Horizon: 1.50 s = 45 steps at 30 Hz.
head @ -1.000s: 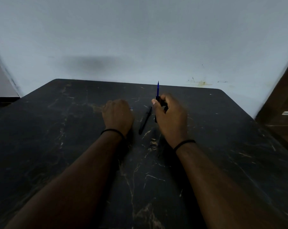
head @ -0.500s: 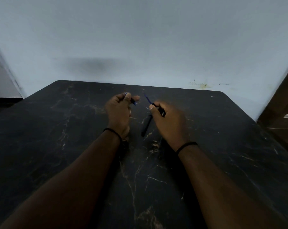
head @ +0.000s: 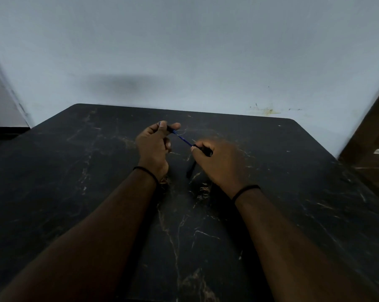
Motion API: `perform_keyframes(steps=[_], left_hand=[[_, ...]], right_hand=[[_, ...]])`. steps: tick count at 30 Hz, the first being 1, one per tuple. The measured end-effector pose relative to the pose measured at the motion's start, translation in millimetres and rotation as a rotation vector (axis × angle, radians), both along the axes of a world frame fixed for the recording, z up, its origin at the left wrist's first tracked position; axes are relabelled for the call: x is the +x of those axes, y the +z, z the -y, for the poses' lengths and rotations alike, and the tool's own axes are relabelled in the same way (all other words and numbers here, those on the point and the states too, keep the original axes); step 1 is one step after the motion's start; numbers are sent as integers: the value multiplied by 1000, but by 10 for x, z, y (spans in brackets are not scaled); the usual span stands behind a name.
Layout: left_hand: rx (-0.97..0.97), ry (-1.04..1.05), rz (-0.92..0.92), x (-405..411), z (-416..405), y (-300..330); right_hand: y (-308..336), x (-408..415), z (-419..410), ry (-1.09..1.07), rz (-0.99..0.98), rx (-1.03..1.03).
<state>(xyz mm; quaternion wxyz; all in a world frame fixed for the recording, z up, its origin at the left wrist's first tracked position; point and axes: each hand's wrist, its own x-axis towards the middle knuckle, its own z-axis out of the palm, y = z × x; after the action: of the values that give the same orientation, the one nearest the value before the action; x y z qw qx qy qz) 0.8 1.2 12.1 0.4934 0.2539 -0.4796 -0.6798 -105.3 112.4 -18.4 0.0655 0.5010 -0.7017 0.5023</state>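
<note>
Blue refill (head: 185,141) between both hands (head: 153,147) (head: 219,162)

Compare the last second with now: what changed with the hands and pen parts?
The left hand lifted from the table and now pinches a small dark piece. The right hand tilted its blue refill from upright leftward toward that piece. The black pen part on the table stayed put.

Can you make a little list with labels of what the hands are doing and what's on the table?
Left hand: pinches a small black pen piece
Right hand: holds a black pen part with a thin blue refill aimed at the left hand
Table: dark marbled tabletop; a black pen barrel lies between the hands
Behind: pale grey wall
</note>
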Motion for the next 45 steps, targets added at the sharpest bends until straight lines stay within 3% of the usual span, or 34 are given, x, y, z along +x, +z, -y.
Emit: perform_keyframes(steps=[17, 26, 32, 45], left_hand=[[-117, -93, 145, -75, -31, -97], [-104, -151, 181, -87, -41, -117], [-126, -168, 205, -116, -26, -160], [-125, -148, 210, -148, -63, -153]], right_hand=[[-67, -52, 74, -90, -91, 56], [-76, 37, 11, -208, 1, -6], [-48, 95, -17, -250, -92, 20], [-97, 20, 26, -229, -111, -12]])
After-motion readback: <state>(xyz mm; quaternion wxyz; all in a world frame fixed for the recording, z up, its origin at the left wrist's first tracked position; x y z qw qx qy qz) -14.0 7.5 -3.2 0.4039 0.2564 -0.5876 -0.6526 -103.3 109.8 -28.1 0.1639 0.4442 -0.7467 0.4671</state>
